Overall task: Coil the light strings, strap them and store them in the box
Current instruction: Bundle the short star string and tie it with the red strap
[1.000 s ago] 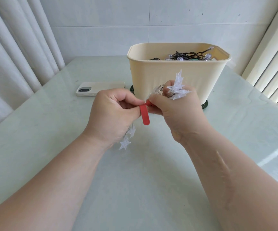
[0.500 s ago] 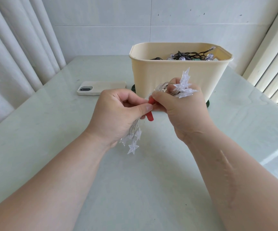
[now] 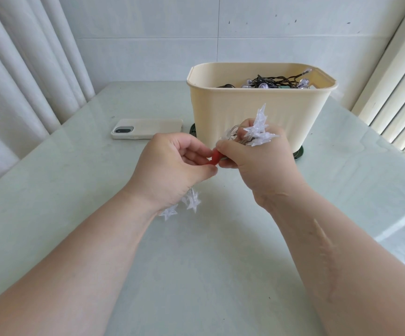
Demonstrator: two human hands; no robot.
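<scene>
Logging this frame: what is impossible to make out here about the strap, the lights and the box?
Head view:
- red strap: mostly covered by the left hand and right hand; fastened or not, unclear.
- clear star-shaped light string: its coil is hidden inside the right hand.
- cream plastic box: its near wall hides everything below the dark-wired lights on top.
- dark green object under the box: only edges show.

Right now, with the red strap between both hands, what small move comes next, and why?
Probably wrap the red strap snug round the star light string and fasten it: the left hand pinches the strap, the right hand grips the coiled string, with part of it hanging loose below.
</scene>
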